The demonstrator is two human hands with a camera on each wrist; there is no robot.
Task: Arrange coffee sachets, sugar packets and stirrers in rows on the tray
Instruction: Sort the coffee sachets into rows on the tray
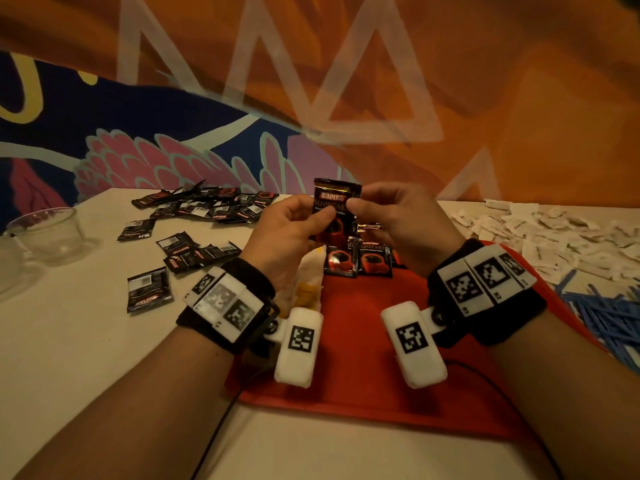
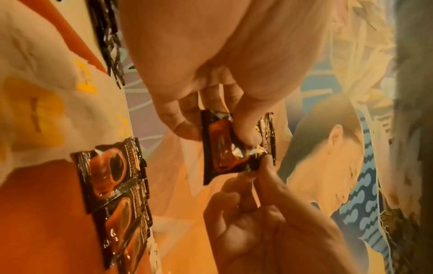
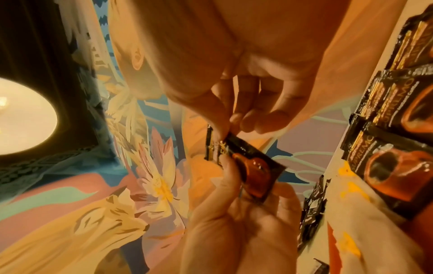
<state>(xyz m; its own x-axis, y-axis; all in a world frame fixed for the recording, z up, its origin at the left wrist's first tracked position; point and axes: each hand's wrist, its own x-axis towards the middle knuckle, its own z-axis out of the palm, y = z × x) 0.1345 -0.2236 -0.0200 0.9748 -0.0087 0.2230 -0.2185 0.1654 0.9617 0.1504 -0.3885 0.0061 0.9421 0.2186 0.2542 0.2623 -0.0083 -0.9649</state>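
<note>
I hold one black coffee sachet [image 1: 336,202] upright above the far end of the red tray [image 1: 363,348]. My left hand [image 1: 304,220] pinches its left side, thumb on the front. My right hand [image 1: 372,207] pinches its right edge. The left wrist view shows the sachet [image 2: 220,150] between my left hand [image 2: 225,118] and my right hand [image 2: 255,178]. In the right wrist view the sachet [image 3: 254,172] sits between my right hand [image 3: 232,122] and my left hand [image 3: 232,178]. A row of sachets [image 1: 360,261] lies face up on the tray.
Loose coffee sachets [image 1: 204,209] are scattered on the table to the left. White sugar packets [image 1: 554,230] are heaped at the right, with blue stirrers [image 1: 613,320] in front of them. Glass cups [image 1: 45,233] stand far left. A white and yellow wrapper [image 1: 308,282] lies at the tray's left edge.
</note>
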